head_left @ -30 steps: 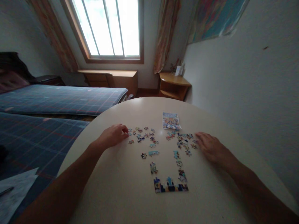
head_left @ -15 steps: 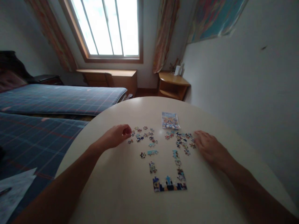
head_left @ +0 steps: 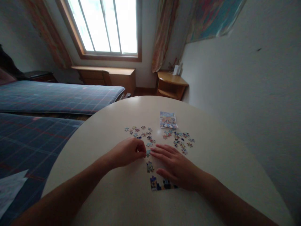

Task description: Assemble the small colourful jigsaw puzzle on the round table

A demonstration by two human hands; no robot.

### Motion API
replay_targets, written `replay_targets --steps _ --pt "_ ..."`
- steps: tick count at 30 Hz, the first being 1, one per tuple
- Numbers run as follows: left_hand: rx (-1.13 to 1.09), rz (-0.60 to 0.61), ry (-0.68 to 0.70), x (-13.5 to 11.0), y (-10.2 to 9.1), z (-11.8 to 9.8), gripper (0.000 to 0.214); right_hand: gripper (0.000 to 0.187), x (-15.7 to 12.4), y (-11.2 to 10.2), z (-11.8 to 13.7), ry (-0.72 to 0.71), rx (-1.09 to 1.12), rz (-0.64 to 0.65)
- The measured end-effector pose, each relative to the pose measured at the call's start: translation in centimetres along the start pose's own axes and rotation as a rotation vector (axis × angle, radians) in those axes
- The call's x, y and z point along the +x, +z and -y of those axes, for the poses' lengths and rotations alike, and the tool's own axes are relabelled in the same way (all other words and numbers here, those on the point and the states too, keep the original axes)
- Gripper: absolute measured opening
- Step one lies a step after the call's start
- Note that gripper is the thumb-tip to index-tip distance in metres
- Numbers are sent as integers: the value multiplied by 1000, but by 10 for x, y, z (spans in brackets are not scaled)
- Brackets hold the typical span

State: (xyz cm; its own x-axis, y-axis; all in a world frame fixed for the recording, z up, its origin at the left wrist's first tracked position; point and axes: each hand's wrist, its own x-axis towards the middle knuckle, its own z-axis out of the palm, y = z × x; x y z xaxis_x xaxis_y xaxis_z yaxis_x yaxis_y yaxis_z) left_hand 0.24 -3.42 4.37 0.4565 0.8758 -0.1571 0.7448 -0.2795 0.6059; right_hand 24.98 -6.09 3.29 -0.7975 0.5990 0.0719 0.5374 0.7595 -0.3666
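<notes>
On the table (head_left: 122, 201), the bottom row (head_left: 162, 187) is joined, a side piece (head_left: 150, 167) set apart above; loose pieces (head_left: 182, 139) are left unplaced beyond. The blue piece (head_left: 148, 152) is flanked by the left hand (head_left: 129, 151), fingers curled (whether gripping cannot be told), and the right hand (head_left: 177, 166), fingers spread.

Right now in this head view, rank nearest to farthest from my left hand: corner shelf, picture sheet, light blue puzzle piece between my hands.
1. Light blue puzzle piece: beside the left hand.
2. Picture sheet: farther up the table, rightward.
3. Corner shelf: beyond the table, by the right wall.
</notes>
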Motion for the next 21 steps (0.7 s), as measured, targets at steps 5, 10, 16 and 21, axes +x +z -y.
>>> replay_targets --steps 5,10,16,21 --pt "-3 10 -4 1 3 -3 20 67 1 -3 -1 5 37 73" --pt "32 -12 -23 1 7 -4 19 69 1 -5 3 11 47 59" --pt "58 -30 -17 2 6 0 20 67 0 -5 4 2 54 39" --pt "56 -34 -9 2 1 5 22 62 -1 -4 1 -17 39 35"
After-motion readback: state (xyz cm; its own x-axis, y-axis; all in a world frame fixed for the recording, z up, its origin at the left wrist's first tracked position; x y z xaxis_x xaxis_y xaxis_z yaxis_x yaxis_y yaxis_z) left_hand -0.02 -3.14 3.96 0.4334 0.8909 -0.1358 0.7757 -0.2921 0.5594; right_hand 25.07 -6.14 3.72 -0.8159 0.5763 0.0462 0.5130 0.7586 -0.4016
